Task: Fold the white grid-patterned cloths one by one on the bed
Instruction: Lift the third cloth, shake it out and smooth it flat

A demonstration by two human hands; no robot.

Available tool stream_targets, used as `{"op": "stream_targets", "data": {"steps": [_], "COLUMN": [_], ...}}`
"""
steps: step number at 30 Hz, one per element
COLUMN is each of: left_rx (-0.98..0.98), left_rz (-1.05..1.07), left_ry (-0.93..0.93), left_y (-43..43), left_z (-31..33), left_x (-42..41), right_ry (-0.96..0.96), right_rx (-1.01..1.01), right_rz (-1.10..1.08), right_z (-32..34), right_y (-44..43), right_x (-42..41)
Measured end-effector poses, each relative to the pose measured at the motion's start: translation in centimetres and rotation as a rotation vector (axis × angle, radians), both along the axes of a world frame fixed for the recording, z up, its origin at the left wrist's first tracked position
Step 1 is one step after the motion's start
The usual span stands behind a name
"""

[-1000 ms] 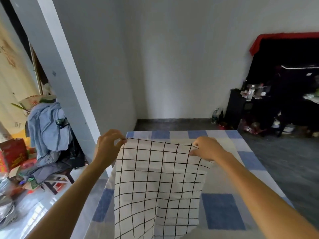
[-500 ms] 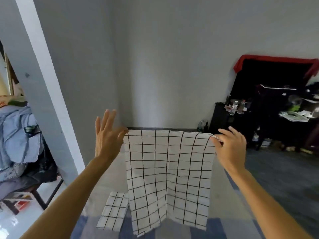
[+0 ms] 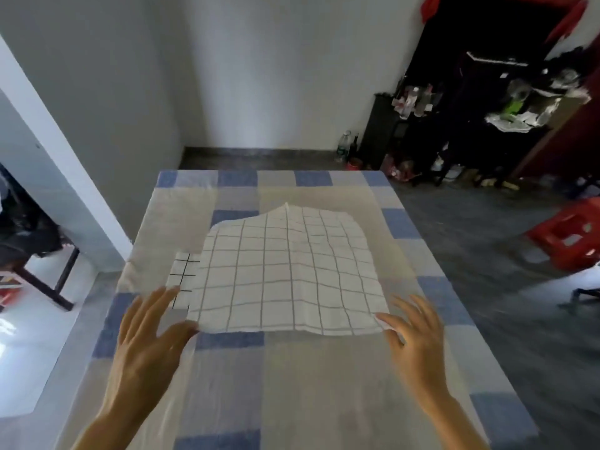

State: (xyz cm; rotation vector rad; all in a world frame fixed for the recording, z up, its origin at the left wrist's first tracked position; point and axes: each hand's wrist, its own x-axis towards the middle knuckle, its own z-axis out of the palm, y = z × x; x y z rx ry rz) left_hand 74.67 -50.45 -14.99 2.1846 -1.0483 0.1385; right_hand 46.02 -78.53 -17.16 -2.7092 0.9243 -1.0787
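Observation:
A white grid-patterned cloth (image 3: 285, 271) lies spread out on the bed (image 3: 292, 384), its far edge still billowed and uneven. My left hand (image 3: 149, 339) hovers palm down at the cloth's near left corner, fingers spread, thumb tip touching the corner. At the near right corner is my right hand (image 3: 415, 339), also spread, with its thumb against the cloth edge. A second grid cloth (image 3: 180, 274) with darker lines peeks out from under the left side of the spread one.
The bed has a blue, grey and cream checked cover. A white pillar (image 3: 48, 151) and wall run along its left. A red crate (image 3: 574, 235) sits on the floor to the right, and dark cluttered shelves (image 3: 470, 118) stand at the back right.
The cloth was held up by its top corners in front of me; it now lies flat on the bed, and my hands have dropped to its near corners. The view tilted down.

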Motion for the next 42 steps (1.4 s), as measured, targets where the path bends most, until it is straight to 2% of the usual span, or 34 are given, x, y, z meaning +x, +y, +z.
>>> {"op": "stream_targets", "data": {"steps": [4, 10, 13, 18, 22, 29, 35, 40, 42], "left_rx": [0.195, 0.329, 0.321, 0.211, 0.129, -0.017, -0.015, 0.118, 0.153], "left_rz": [-0.174, -0.110, -0.102, 0.002, 0.027, 0.088, 0.098, 0.168, 0.171], "left_ry": [-0.012, 0.095, 0.140, 0.319, 0.381, 0.545, 0.511, 0.487, 0.470], "left_y": [4.3, 9.5, 10.4, 10.0, 8.7, 4.0, -3.0, -10.2, -11.3], "left_z": [-4.6, -10.2, -10.8, -8.3, -7.4, -6.5, -6.6, -9.1, -9.8], "left_x": [-3.5, -6.1, -6.4, -6.0, -5.4, -4.0, -1.0, 2.6, 3.5], "right_ry": [0.133, 0.212, 0.199, 0.066, -0.046, -0.062, -0.059, -0.050, -0.014], "right_rx": [0.175, 0.339, 0.417, 0.569, 0.687, 0.836, 0.864, 0.888, 0.830], "right_rz": [-0.015, -0.025, -0.062, -0.091, -0.202, -0.320, -0.356, -0.380, -0.356], "right_z": [-5.3, -10.2, -10.5, -8.8, -7.6, -8.2, -8.6, -11.0, -11.2], "right_y": [3.6, 7.7, 9.2, 11.4, 13.0, 10.3, 3.6, -2.8, -3.6], "right_x": [-3.7, -7.6, -8.2, -7.4, -6.3, -5.3, -1.9, 2.2, 3.6]}}
